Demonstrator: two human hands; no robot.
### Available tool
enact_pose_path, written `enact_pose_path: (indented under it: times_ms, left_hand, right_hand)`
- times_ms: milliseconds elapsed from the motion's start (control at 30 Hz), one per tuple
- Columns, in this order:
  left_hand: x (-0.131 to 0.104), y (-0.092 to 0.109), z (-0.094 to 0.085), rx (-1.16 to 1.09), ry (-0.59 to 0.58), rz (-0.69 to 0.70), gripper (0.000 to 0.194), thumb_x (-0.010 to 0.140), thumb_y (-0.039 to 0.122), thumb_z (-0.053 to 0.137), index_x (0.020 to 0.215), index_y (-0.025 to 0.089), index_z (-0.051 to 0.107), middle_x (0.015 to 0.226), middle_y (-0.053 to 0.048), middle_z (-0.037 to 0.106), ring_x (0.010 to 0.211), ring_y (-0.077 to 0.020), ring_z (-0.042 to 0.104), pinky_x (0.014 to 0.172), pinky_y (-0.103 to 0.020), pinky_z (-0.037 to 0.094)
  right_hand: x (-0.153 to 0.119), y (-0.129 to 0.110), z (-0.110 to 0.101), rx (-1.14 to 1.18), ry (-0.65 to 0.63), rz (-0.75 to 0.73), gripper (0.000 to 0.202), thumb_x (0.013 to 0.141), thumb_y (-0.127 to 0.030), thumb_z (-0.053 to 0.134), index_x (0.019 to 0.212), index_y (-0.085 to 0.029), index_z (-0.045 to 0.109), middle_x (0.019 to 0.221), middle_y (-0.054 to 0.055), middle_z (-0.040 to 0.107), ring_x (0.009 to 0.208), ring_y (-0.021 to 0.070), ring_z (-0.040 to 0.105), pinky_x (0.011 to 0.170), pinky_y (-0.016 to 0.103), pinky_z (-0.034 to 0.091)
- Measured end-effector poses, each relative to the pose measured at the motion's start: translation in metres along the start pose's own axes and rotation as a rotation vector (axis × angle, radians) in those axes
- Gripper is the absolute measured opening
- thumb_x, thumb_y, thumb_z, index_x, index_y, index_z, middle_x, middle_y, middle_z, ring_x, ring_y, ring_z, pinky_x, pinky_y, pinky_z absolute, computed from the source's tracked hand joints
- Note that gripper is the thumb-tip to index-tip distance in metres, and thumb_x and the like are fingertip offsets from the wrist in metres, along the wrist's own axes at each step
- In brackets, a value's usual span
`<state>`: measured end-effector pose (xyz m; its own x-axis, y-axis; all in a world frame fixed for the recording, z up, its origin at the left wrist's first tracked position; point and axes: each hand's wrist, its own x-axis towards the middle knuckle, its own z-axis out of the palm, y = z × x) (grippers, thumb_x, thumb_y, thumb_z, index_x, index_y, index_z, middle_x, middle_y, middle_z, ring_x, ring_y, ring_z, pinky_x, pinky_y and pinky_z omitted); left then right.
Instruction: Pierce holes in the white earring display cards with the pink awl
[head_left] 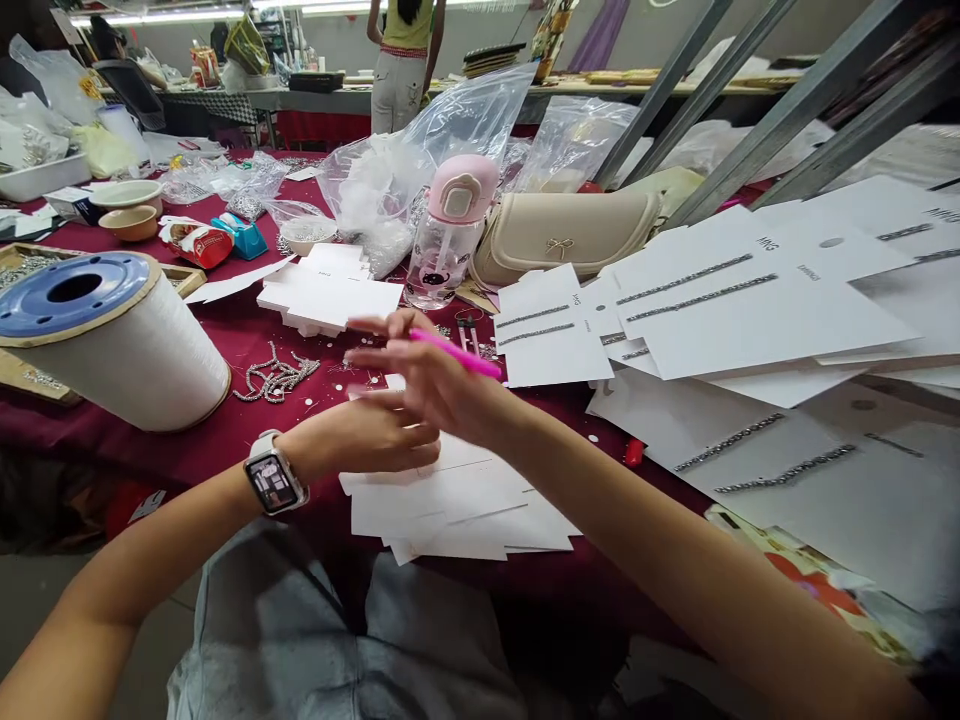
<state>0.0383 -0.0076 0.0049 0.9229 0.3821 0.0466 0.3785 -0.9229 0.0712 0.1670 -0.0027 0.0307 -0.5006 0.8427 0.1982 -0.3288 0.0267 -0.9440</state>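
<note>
A bright pink pen-like stick [457, 353] lies across my right hand [435, 385], held at the base of the fingers. The fingers of that hand stretch out to the left and are a little blurred. Just below and partly behind it is my left hand [371, 437], palm down, fingers loosely extended, nothing seen in it. A watch sits on my left wrist. Beneath both hands lies a stack of white cards [450, 510] with thin slits or lines. Silver bead chains [276, 378] lie in a tangle to the left of my hands.
A large thread spool [142, 350] stands at left. Blank cards [330, 290], a pink-lidded bottle [450, 230] and a beige bag [562, 235] sit behind my hands. Cards with silver strips [705, 300] cover the right, below metal bars [795, 100]. A person [401, 60] stands at the back.
</note>
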Motion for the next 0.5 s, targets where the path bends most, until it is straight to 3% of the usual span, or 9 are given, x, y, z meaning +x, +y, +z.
enact_pose_path:
  times_ms: [100, 167, 300, 500]
  left_hand:
    - [-0.009, 0.000, -0.004, 0.444, 0.057, 0.218, 0.030, 0.084, 0.002, 0.031, 0.099, 0.016, 0.054, 0.099, -0.004, 0.059, 0.089, -0.0153, 0.053, 0.082, -0.030, 0.040]
    - [-0.017, 0.001, -0.008, 0.599, 0.101, 0.239, 0.028, 0.085, 0.004, 0.033, 0.101, 0.015, 0.053, 0.100, -0.004, 0.058, 0.090, -0.0154, 0.052, 0.084, -0.031, 0.039]
    - [-0.033, 0.012, -0.014, 0.533, 0.098, 0.244, 0.025, 0.087, 0.009, 0.035, 0.102, 0.018, 0.053, 0.102, -0.002, 0.057, 0.088, -0.0138, 0.051, 0.084, -0.030, 0.039]
    - [-0.038, 0.048, -0.014, 0.229, 0.138, 0.381, 0.026, 0.088, 0.014, 0.034, 0.099, 0.019, 0.057, 0.096, -0.001, 0.057, 0.077, -0.0108, 0.049, 0.071, -0.025, 0.042]
  right_hand:
    - [0.011, 0.006, -0.014, -0.107, 0.204, -0.165, 0.009, 0.073, -0.021, 0.047, 0.076, -0.023, 0.038, 0.113, -0.001, 0.050, 0.109, 0.0162, 0.043, 0.097, 0.043, 0.030]
    - [0.005, 0.006, -0.019, -0.075, 0.200, -0.135, 0.007, 0.075, -0.022, 0.046, 0.076, -0.022, 0.039, 0.112, -0.001, 0.050, 0.102, 0.0151, 0.048, 0.095, 0.042, 0.033]
    - [-0.020, 0.007, -0.030, -0.078, 0.126, -0.007, 0.006, 0.077, -0.024, 0.046, 0.076, -0.022, 0.041, 0.108, -0.001, 0.052, 0.088, 0.0134, 0.054, 0.086, 0.040, 0.040]
    - [-0.043, 0.023, -0.057, -0.093, 0.262, 0.042, 0.005, 0.076, -0.023, 0.047, 0.073, -0.022, 0.043, 0.099, -0.001, 0.055, 0.078, 0.0114, 0.054, 0.078, 0.033, 0.042]
